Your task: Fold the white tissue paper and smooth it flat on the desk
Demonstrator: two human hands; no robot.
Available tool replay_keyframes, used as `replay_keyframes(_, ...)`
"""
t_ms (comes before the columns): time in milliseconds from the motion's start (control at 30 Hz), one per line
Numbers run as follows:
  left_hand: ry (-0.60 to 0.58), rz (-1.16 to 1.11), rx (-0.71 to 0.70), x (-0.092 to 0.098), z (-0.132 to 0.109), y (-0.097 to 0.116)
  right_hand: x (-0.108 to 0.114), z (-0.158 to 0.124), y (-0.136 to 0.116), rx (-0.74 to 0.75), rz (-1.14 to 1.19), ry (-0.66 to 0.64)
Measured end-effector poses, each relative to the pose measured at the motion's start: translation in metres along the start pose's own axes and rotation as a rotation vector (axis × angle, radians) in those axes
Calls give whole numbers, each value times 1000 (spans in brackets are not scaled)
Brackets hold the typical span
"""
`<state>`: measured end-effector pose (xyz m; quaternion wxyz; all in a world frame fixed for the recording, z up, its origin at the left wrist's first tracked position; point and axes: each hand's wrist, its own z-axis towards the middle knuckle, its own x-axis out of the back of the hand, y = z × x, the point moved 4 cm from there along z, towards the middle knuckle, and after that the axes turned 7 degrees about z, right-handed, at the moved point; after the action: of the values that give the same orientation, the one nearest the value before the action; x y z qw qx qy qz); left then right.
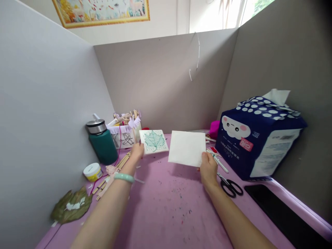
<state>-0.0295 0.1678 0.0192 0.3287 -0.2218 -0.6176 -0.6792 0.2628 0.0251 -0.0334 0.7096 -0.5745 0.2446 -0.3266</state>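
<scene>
In my left hand is a white card with a green leaf drawing, gripped by its left edge. A larger blank white sheet of paper is pinched at its lower right corner by my right hand. Both are raised above the pink table, side by side with a narrow gap between them. A pale green bangle circles my left wrist. Black-handled scissors lie just right of my right hand, with a white marker behind them.
A teal bottle, a decorated box of sticks, a small white tub and a dried leaf line the left. On the right are a navy tissue pack and a black flat object. Grey panels enclose the table.
</scene>
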Motion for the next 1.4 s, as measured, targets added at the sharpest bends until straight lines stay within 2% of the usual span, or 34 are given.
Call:
replay_keyframes(67, -12, 23, 45, 3, 6, 5, -2, -2, 0, -4, 24, -31)
replay_keyframes(133, -38, 15, 46, 2, -4, 10, -7, -5, -1, -6, 30, -75)
replay_keyframes(267, -169, -79, 0, -13, -53, 16, -19, -17, -4, 29, 7, -202)
replay_keyframes(367, -278, -193, -26, -25, -89, 16, -27, -30, -7, 113, -49, -285)
replay_keyframes(467, -248, -239, -50, -24, -105, 11, -31, -39, -11, 214, -145, -344)
replay_keyframes(567, -127, -253, -87, -16, -108, 3, -32, -43, -15, 306, -262, -404)
replay_keyframes(667, 43, -212, -205, -6, -111, 0, -33, -43, -18, 388, -354, -444)
replay_keyframes(733, 82, -119, -246, -7, -113, -2, -34, -41, -17, 417, -413, -474)
replay_keyframes(867, -4, 86, -253, -17, -113, -9, -35, -34, -7, 390, -534, -563)
replay_keyframes(1000, -26, 101, -263, -19, -110, -14, -36, -33, 0, 339, -595, -657)
replay_keyframes(1133, -50, 50, -225, -17, -107, -18, -33, -34, -5, 280, -589, -757)
replay_keyframes(1300, -138, -107, -149, -21, -104, -22, -25, -30, -11, 121, -480, -968)
replay_keyframes(1400, -227, -233, -102, -26, -103, -24, -23, -25, -10, 36, -395, -982)
